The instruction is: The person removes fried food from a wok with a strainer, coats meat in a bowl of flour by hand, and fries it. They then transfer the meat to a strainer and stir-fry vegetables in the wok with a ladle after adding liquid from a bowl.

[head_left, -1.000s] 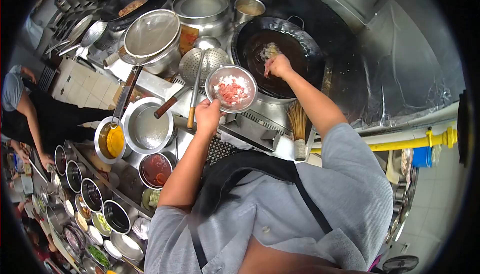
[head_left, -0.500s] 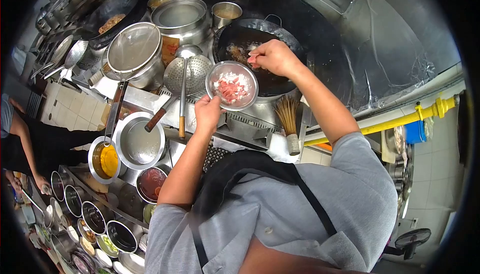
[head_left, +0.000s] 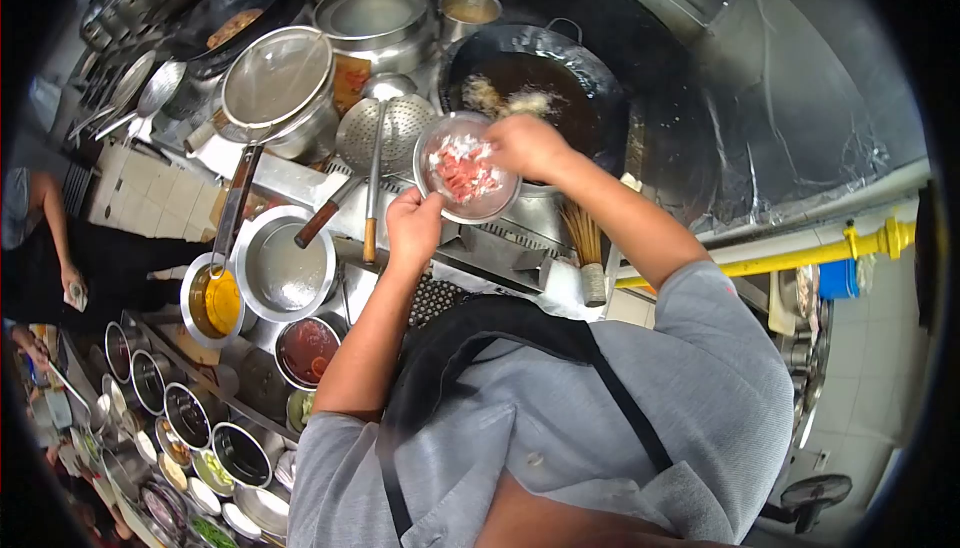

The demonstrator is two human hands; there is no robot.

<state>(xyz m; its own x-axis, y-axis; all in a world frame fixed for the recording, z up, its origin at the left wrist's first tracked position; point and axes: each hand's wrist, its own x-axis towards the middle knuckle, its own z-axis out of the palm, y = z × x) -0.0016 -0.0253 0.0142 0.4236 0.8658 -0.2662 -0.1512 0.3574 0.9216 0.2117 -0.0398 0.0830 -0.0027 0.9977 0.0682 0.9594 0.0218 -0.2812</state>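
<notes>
My left hand (head_left: 414,228) grips the near rim of a round metal bowl (head_left: 427,186), tilted and held in front of the wok. Inside lie pieces of raw pinkish-red meat (head_left: 466,174) dusted with white powder. Over the bowl's right rim reaches my right hand (head_left: 533,150); its fingertips are blurred and partly hidden, so their grip does not show. Just beyond, a black wok (head_left: 600,73) contains dark oil, with pale battered pieces (head_left: 527,104) frying at the surface.
Left of the bowl rest a perforated skimmer (head_left: 372,136), a ladle (head_left: 376,173) and a mesh strainer (head_left: 278,78) on a pot. A bamboo brush (head_left: 588,258) stands right. Basins, including one of yellow liquid (head_left: 222,303), sit lower left. Another person's hand (head_left: 72,283) shows far left.
My right hand has moved left from above the wok to the bowl. The meat it pinched is no longer seen in its fingers, and more pale pieces float in the oil.
</notes>
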